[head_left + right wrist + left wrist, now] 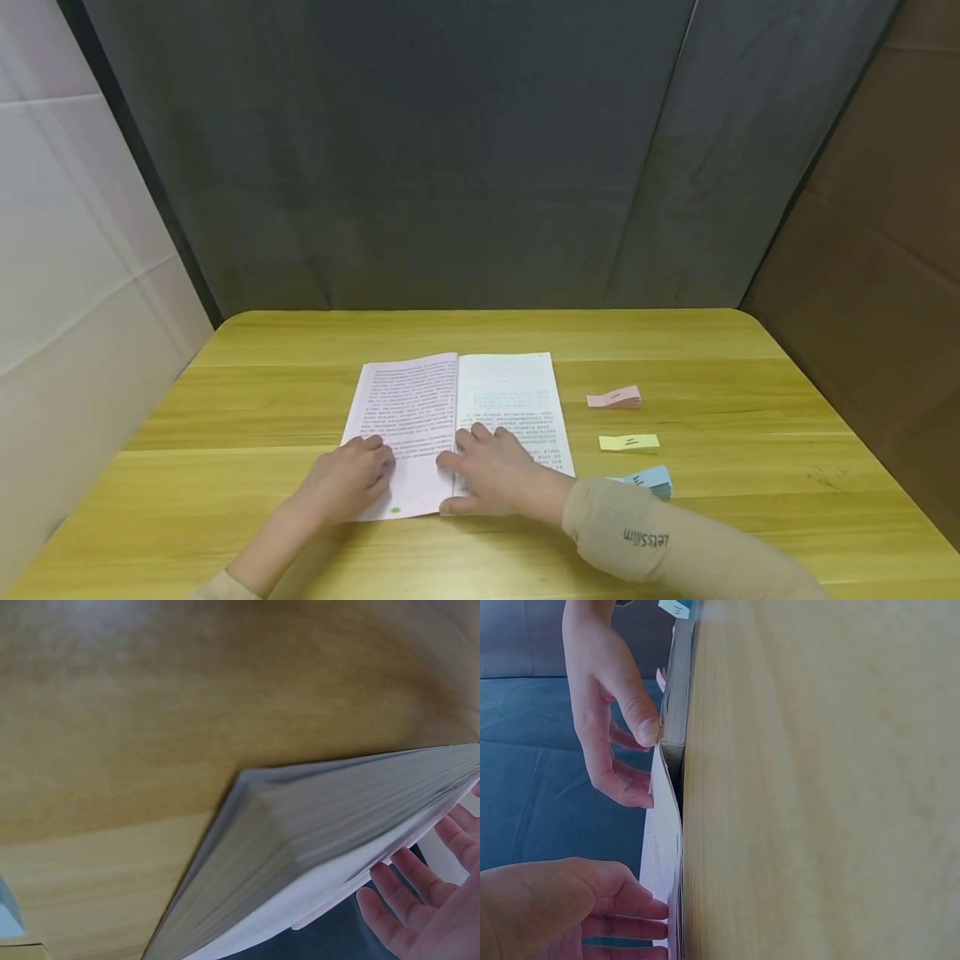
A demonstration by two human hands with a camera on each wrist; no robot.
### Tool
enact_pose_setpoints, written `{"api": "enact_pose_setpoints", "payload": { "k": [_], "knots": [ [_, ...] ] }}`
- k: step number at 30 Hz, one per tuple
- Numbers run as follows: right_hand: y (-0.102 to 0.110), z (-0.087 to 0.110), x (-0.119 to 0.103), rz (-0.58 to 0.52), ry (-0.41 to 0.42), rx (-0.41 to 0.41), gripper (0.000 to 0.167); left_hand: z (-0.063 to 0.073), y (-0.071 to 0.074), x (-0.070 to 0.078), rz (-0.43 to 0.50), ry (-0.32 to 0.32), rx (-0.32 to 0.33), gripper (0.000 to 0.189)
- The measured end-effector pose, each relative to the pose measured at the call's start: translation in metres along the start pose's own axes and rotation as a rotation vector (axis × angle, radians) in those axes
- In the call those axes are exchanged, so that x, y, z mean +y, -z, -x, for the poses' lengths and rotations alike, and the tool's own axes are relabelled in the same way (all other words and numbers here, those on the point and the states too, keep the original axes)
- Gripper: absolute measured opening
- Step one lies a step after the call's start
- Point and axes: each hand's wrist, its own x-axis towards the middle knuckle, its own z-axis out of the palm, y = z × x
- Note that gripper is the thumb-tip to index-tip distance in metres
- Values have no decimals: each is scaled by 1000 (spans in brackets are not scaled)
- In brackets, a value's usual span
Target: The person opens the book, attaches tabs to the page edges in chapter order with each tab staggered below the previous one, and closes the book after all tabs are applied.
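Observation:
An open paperback book (502, 379) lies on the wooden table, its left page tinted pink and its right page white, both printed with dense text. My left hand (348, 479) rests on the lower left page with its fingers loosely bent. Near the fold, my right hand (491, 471) presses the lower part of the book with spread fingers, the thumb at the bottom edge. In the left wrist view, the right thumb (646, 731) touches the page edge by the spine. The thicker page block (300, 825) is under the right page.
Right of the book lie a pink stack of paper slips (615, 398), a yellow one (628, 443) and a blue one (651, 480), each with dark stroke marks. The right forearm partly covers the blue stack. A dark curtain (450, 167) hangs behind the table (225, 400).

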Motion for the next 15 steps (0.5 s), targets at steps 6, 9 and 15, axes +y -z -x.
{"api": "enact_pose_setpoints", "payload": {
  "k": [6,9,15],
  "knots": [
    [-1,1,1,-11,4,4,56,0,1,1,-1,6,-7,5],
    [-2,1,1,-18,4,5,56,0,1,1,3,9,-10,5],
    [-3,1,2,-18,4,13,55,1,1,1,-2,-1,1,5]
  ]
}}
